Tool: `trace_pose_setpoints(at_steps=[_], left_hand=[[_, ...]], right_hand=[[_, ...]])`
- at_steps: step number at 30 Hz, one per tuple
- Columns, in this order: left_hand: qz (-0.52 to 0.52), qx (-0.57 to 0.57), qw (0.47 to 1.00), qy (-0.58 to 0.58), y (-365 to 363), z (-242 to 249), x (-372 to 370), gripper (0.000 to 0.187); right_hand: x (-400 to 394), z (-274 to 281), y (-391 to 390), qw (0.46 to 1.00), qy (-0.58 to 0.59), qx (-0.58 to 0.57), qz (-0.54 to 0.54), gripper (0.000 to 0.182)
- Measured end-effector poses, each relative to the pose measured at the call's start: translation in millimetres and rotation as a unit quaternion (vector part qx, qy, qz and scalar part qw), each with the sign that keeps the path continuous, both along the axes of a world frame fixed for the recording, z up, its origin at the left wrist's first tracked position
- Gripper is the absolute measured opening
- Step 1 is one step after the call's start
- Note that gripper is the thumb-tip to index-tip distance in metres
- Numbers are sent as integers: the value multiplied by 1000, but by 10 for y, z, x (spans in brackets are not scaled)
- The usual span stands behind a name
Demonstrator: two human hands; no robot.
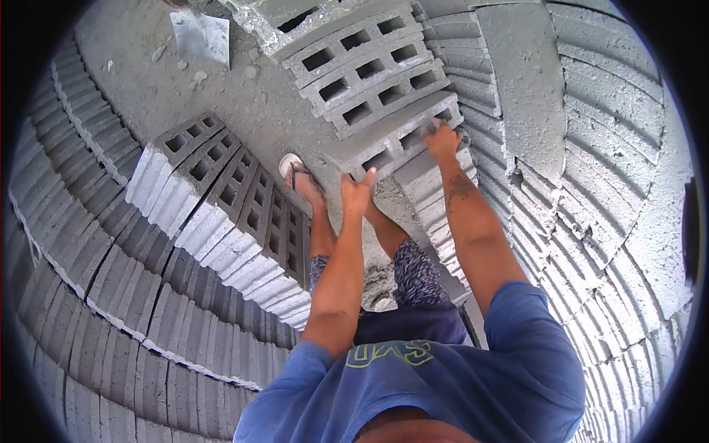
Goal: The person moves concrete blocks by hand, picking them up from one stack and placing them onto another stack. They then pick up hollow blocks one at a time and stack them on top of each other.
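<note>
A grey hollow concrete block (394, 150) lies between my two hands, its row of square holes facing me. My left hand (357, 190) grips its near left end, thumb up beside a hole. At the right end, my right hand (444, 140) is closed on the block, with fingertips at the end hole; part of the grip is hidden. Directly behind stands a stack of similar hollow blocks (348, 76), holes turned toward me. Below my right hand is a column of stacked blocks (434, 193).
To my left, a row of hollow blocks (235, 181) stands near my sandalled foot (299, 176). Curving stacks of blocks (118, 273) fill the far left, and a block wall (591, 170) rises on the right. A pale bent sheet (203, 37) lies on the dusty ground (140, 81).
</note>
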State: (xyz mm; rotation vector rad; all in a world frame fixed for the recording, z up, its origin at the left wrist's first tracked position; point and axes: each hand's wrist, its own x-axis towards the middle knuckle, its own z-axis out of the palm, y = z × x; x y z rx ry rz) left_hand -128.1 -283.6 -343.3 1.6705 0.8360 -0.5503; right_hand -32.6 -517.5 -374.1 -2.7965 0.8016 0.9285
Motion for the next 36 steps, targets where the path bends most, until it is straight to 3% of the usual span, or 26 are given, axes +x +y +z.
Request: trace_pose_setpoints(at_steps=[2, 4, 6, 7, 9, 14, 16, 20, 21, 22, 24, 25, 28, 30, 32, 36], left_hand=[[-28, -59, 997, 43, -61, -14, 101, 46], [-54, -118, 989, 72, -2, -217, 66, 46], [-223, 86, 970, 55, 45, -550, -124, 51], [-221, 86, 970, 54, 96, -601, -140, 51], [-95, 172, 980, 41, 240, -722, -176, 58], [-82, 188, 979, 1, 261, -914, 542, 60], [-86, 204, 975, -10, 170, -982, 828, 60], [-75, 161, 984, 28, 50, -1281, 1019, 55], [-64, 145, 987, 37, 40, -1390, 1031, 53], [-72, 141, 987, 38, 27, -1448, 1011, 53], [-121, 204, 971, 37, 49, -1498, 975, 49], [-123, 201, 971, 34, 77, -1432, 964, 49], [-93, 237, 966, 37, 115, -1399, 899, 47], [-148, 263, 952, 44, 246, -1459, 827, 47], [-148, 230, 962, 11, 330, -1519, 747, 49], [-150, 253, 956, 14, 231, -1493, 818, 54]], right_hand=[[53, 374, 107, 986, -164, 36, 22, 69], [95, 445, 131, 979, -198, 46, 17, 74], [107, 559, 149, 973, -228, 34, -3, 75], [85, 509, 137, 978, -206, 39, -4, 74], [127, 321, 123, 980, -180, 82, 1, 74], [569, -455, 218, 978, -166, 123, 28, 71], [733, -647, 308, 976, -195, 23, 93, 69], [886, -784, 288, 989, -61, -10, 133, 69], [838, -967, 248, 984, -130, -36, 117, 55], [909, -1000, 215, 985, -127, -41, 111, 55], [1048, -989, 182, 993, 44, -35, 103, 53], [1017, -932, 201, 991, 17, -44, 125, 43], [937, -905, 307, 986, 1, -13, 168, 42], [857, -910, 363, 988, 9, -8, 156, 40], [904, -866, 361, 990, -33, -9, 137, 29], [917, -966, 277, 989, -38, -12, 144, 29]])
